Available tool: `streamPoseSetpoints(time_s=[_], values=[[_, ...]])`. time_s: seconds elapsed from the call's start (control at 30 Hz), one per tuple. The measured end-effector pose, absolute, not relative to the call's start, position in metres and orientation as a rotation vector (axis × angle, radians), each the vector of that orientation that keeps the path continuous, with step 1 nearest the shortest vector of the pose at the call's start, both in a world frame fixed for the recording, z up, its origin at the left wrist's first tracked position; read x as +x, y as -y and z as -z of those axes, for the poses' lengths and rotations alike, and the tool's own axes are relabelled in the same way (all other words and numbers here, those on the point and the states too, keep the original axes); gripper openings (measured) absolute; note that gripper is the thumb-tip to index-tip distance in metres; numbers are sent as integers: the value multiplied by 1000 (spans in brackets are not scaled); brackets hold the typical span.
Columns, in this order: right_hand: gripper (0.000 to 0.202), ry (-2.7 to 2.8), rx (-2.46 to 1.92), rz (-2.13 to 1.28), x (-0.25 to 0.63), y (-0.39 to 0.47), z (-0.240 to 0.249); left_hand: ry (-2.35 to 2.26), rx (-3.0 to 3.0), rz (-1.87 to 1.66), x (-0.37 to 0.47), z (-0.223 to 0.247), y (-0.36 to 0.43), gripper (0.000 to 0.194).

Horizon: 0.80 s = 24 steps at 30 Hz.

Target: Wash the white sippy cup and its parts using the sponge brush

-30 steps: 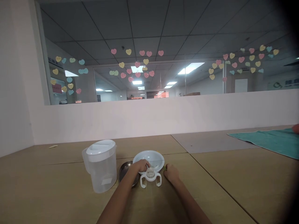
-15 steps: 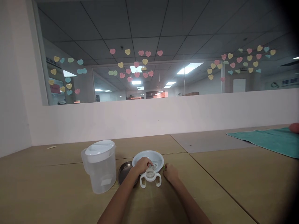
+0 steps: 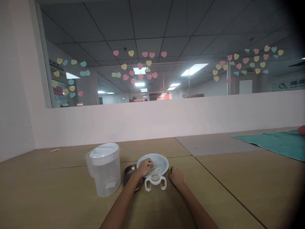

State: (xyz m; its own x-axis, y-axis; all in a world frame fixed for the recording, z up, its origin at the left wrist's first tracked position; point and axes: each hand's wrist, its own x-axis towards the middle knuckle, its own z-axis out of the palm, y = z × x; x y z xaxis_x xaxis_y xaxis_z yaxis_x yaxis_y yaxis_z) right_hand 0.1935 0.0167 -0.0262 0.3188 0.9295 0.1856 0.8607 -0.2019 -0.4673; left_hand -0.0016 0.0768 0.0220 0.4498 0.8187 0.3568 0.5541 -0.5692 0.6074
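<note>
My left hand (image 3: 144,168) reaches over the left side of a white bowl (image 3: 164,162), its fingers pinched on a small white piece (image 3: 150,163) whose kind I cannot make out. Close to my right hand (image 3: 176,176) is the bowl's right rim; its fingers are closed on a thin green stick (image 3: 170,170), mostly hidden by them. Between the hands, in front of the bowl, a clear bottle-like part with a white two-handled holder (image 3: 155,182) rests with its round opening showing. Under my left forearm sits a dark metal dish (image 3: 128,175), partly covered.
To the left stands a clear plastic pitcher (image 3: 107,178) with a white lid. A yellow bit (image 3: 164,155) shows at the bowl's far rim. Far right lies a teal cloth (image 3: 274,143) with part of another person's hand (image 3: 301,130) on it. A wall with a window rises behind the table.
My left hand has drawn slightly left, away from the bottle part, with the small white piece now showing in its fingers. My right hand has barely moved. The view has shifted a little.
</note>
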Motion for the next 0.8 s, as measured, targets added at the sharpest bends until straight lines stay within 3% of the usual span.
streamPoseSetpoints(time_s=[0.17,0.53,0.8], values=[[21,1526,-2088,-183,194,-17,28,-1154,2064,-1084,-3,-20,-84,15],[30,1222,-1977,-216,207,-15,16,-1061,1677,-1494,-6,-18,-69,51],[39,1057,-1779,-151,208,-11,8,-980,1691,-1687,-3,-3,-37,36]])
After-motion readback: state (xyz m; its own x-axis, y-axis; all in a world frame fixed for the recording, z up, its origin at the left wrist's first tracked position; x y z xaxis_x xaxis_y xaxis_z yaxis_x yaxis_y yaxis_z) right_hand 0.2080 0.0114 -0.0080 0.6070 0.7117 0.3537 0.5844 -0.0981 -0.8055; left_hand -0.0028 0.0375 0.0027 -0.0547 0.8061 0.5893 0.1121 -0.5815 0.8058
